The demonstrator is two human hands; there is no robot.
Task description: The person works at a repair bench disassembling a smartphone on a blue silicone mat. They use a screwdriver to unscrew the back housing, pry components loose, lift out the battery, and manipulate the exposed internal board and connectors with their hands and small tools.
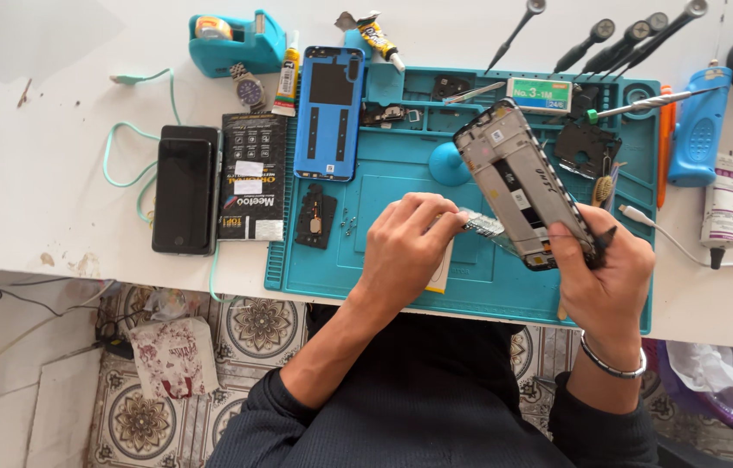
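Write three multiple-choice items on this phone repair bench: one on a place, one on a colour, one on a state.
1. Where does the blue back cover lie?
A. on the floor
B. at the upper left corner of the work mat
C. in the right hand

2. What colour is the tape dispenser?
A. red
B. black
C. teal

3. How is the opened phone frame?
A. held tilted above the mat by the right hand
B. flat on the mat
C. sealed in a box

Answers: 1 B, it rests across the mat's edge; 2 C, teal; 3 A, the right hand grips its lower end while the left hand pinches a part beside it.
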